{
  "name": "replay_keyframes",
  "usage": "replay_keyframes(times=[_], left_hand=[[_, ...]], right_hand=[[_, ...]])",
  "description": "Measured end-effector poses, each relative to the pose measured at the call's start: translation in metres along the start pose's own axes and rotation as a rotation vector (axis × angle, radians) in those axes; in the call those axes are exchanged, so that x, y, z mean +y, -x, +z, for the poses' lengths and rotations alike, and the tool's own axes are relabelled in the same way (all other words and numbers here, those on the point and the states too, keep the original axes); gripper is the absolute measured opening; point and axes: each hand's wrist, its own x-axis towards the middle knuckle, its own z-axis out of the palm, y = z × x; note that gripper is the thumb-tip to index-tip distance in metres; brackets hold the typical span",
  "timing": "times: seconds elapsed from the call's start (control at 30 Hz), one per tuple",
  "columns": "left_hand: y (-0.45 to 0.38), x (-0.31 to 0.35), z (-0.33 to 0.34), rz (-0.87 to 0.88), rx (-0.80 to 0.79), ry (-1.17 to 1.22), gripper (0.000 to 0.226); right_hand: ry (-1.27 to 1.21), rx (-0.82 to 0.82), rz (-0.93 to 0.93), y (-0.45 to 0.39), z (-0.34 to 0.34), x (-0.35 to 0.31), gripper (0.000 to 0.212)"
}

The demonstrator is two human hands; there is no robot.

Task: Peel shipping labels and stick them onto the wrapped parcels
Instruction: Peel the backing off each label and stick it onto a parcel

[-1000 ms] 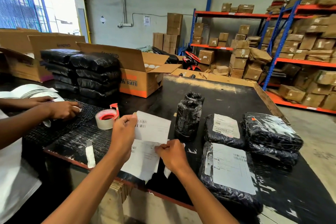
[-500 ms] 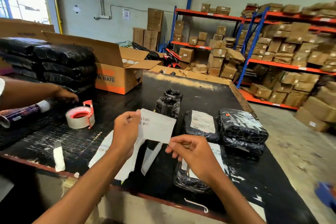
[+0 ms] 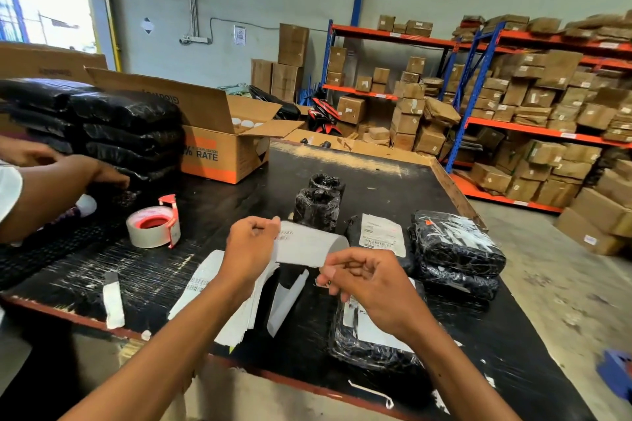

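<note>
Shipping label (image 3: 309,246) — curled, pinched at its ends by left hand (image 3: 251,249) and right hand (image 3: 367,284) — above the black table (image 3: 393,178).

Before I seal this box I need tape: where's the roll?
The tape roll sits on the black table, left of the left hand and in front of the open cardboard box.

A single head-worn wide-angle view looks forward and down across the black tabletop (image 3: 393,188), close above the hands, with warehouse shelving (image 3: 513,123) beyond.
</note>
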Motion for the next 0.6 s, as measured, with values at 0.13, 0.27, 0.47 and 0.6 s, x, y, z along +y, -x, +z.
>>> replay_keyframes(times=[0.13, 0.27, 0.47, 0.6], left_hand=[[0.018, 0.011, -0.01, 0.297, -0.029, -0.241, 0.017], [0.042, 0.027, -0.015, 0.342, -0.37, -0.129, 0.02], [0.03, 0.012, -0.017, 0.352, -0.284, -0.195, 0.018], [0.011, -0.001, -0.02, 0.115, -0.145, -0.138, 0.027]], right_hand=[[0.019, 0.006, -0.023, -0.01, -0.001, 0.001, 0.006], [0.068, 0.001, -0.021, -0.021, 0.002, 0.0, 0.009], [0.009, -0.007, 0.035, -0.03, 0.012, 0.004, 0.01], [-0.343, 0.046, 0.131, -0.034, 0.014, 0.003, 0.013]])
